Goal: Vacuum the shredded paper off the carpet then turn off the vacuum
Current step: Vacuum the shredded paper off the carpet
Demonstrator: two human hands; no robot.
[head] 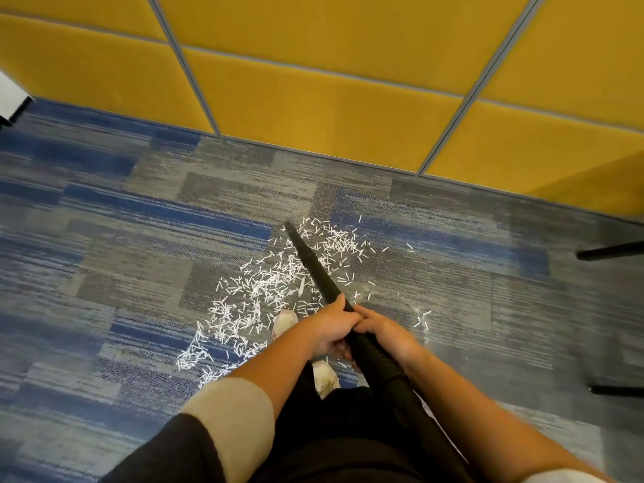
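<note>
Black ribbed hose (pixel 411 395) comes up across my lap. I have both hands curled round it where it meets the stiff tube (pixel 315 266). My left hand (pixel 331 325) wraps the tube from the left and my right hand (pixel 386 331) grips the ribbed part just behind it, so the two hands touch. Two pale shoes (pixel 285 322) show below my wrists, and the farther one stands at the near edge of the mess.

The shredded paper (pixel 265 291) lies on the blue and grey carpet (pixel 139 238) in a loose band running from near left to far right. The tube lies across the middle of that band, with its tip at the far left fringe of the scraps. I cannot tell whether the tip touches the pile or whether the motor is running.

I judge the vacuuming to be at an early stage, since most of the scraps lie untouched. The next move calls for drawing the tip low and slowly back through the thick part, then out to the few strays on the right. My own feet will need shifting to reach the scraps beside them.

Two dark furniture legs (pixel 610 252) jut in from the right, near those strays. Beyond everything stand yellow wall panels (pixel 313 99), well apart from the paper. The machine and its switch are out of view.
</note>
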